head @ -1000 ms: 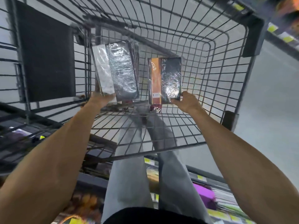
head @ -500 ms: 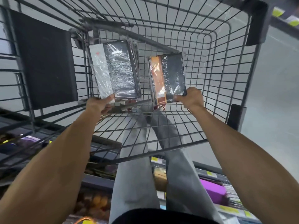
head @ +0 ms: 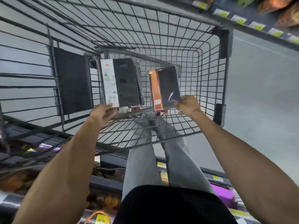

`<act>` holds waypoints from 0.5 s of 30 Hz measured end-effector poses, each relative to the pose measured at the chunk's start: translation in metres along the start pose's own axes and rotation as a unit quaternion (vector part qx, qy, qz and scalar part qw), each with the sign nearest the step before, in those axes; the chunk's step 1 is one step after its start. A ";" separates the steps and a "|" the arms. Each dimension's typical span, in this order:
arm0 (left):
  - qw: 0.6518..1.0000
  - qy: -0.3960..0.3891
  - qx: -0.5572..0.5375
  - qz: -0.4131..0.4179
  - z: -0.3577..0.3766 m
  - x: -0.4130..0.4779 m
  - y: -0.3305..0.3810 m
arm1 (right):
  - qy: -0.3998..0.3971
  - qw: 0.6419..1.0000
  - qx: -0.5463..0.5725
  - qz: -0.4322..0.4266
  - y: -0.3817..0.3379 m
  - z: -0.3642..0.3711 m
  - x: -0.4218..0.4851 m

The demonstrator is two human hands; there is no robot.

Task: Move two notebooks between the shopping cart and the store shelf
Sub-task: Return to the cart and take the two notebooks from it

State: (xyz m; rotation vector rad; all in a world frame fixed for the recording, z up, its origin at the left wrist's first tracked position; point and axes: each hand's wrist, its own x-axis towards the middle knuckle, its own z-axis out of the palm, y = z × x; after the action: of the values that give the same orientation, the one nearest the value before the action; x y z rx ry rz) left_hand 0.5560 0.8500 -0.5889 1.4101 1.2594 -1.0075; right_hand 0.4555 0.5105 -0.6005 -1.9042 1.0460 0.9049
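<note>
Holding two notebooks over a wire shopping cart [head: 178, 38]: left hand [head: 103, 113] gripping white-banded notebook [head: 120, 82], right hand [head: 188, 105] pinching orange-banded notebook [head: 164, 88].

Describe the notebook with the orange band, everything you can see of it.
The notebook with the orange band is a flat rectangle with a dark cover and an orange paper strip down its left edge carrying small print too blurred to read. A glossy glint suggests clear plastic wrap. It is held roughly upright, slightly tilted, over the wire shopping cart basket. The right hand pinches its lower right corner; nothing else visibly touches it.
</note>
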 end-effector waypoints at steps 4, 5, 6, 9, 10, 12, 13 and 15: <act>0.997 0.029 -0.049 0.058 0.008 -0.036 0.010 | -0.018 0.992 0.127 0.010 -0.018 -0.009 -0.026; 0.995 0.032 -0.061 0.072 0.011 -0.042 0.011 | -0.022 0.989 0.144 0.015 -0.021 -0.011 -0.030; 0.993 0.032 -0.076 0.081 0.013 -0.049 0.013 | -0.028 0.988 0.148 0.017 -0.024 -0.013 -0.035; 0.989 0.031 -0.101 0.102 0.018 -0.067 0.023 | -0.038 0.986 0.163 0.002 -0.031 -0.022 -0.051; 0.988 0.034 -0.100 0.114 0.021 -0.074 0.026 | -0.037 0.985 0.167 -0.002 -0.033 -0.025 -0.057; 0.985 0.026 -0.101 0.135 0.023 -0.085 0.030 | -0.026 0.983 0.180 -0.020 -0.036 -0.031 -0.072; 0.983 0.021 -0.108 0.144 0.022 -0.090 0.031 | -0.017 0.981 0.190 -0.032 -0.039 -0.034 -0.080; 0.981 0.001 -0.136 0.141 0.016 -0.097 0.029 | 0.009 0.978 0.200 -0.053 -0.042 -0.038 -0.092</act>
State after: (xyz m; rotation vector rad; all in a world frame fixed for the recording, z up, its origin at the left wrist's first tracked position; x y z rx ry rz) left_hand 0.5732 0.8150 -0.4944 1.3287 1.1129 -0.6164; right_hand 0.4630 0.5242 -0.4940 -1.6147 1.0368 0.5671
